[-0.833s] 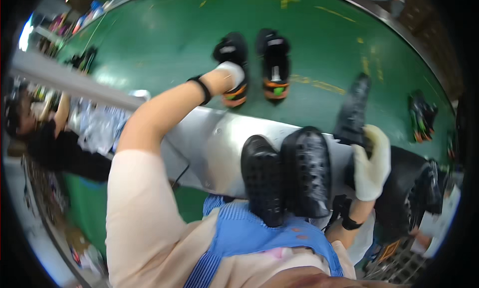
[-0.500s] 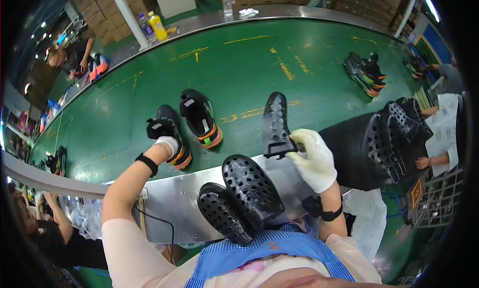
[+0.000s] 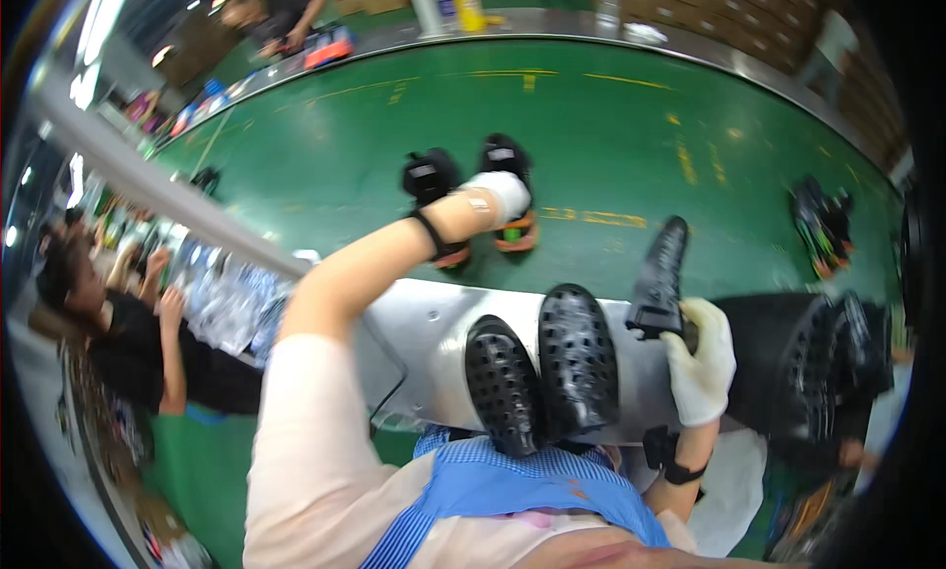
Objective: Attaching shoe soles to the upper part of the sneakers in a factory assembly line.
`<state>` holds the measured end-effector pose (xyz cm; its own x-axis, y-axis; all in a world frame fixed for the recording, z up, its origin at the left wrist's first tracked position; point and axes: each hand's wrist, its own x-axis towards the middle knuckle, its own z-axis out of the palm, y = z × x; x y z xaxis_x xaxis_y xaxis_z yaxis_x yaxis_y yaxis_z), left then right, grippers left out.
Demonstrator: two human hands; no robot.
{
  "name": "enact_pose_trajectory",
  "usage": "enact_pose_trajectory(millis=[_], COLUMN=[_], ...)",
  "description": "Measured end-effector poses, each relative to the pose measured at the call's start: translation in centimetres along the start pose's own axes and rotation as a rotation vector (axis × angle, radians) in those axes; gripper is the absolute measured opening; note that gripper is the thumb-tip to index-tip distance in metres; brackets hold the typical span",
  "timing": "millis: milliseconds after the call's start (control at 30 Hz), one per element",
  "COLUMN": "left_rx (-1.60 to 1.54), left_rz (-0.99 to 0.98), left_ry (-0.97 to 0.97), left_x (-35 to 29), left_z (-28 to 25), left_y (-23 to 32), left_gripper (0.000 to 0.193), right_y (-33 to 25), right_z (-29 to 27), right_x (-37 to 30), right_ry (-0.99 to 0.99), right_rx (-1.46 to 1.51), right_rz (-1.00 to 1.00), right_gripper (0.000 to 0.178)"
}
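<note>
My left hand (image 3: 506, 197), in a white glove, lies over the right-hand one of two black sneakers with orange and green soles on the green conveyor surface. This right sneaker (image 3: 506, 156) is partly covered by the hand, and the glove is smeared, so its fingers do not show clearly. The left sneaker (image 3: 431, 175) stands beside it, partly behind my wrist. My gloved right hand (image 3: 702, 362) is closed on the near end of a black perforated plastic shoe tree (image 3: 662, 273), held upright. Two more black shoe trees, a narrower one (image 3: 501, 384) and a wider one (image 3: 577, 357), lie against my apron.
A metal ledge (image 3: 434, 318) runs along the near side of the green conveyor (image 3: 591, 126). Dark sneakers (image 3: 820, 229) stand at the right. A large black perforated pile (image 3: 778, 362) lies right of my right hand. A co-worker (image 3: 128, 342) sits at the left.
The view has turned left, so the scene sits further right. My left hand has moved from the left sneaker to the right one. My right hand still holds the shoe tree.
</note>
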<state>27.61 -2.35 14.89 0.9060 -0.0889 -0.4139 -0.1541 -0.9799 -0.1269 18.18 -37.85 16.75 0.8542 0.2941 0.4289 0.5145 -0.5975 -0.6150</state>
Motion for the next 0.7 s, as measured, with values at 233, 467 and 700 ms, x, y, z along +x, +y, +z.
enact_pose_trajectory(millis=[233,467,700], left_rx=[0.022,-0.102,-0.022], left_rz=[0.011,0.048,-0.384], left_ry=[-0.268,-0.150,0.414], left_x=[11.0,12.5,16.1], left_z=[9.4,10.5,13.9], left_y=[-3.0,2.7,4.6], left_gripper=[0.028,0.022,0.014], right_y=[0.2,1.0,2.0], right_z=[1.1,2.3,2.2], right_x=[-0.4,0.4,0.9], right_ry=[-0.098,-0.082,-0.085], right_rx=[0.118,0.166,0.124], right_rz=[0.100,0.158,0.148], right_gripper=[0.041,0.042,0.041])
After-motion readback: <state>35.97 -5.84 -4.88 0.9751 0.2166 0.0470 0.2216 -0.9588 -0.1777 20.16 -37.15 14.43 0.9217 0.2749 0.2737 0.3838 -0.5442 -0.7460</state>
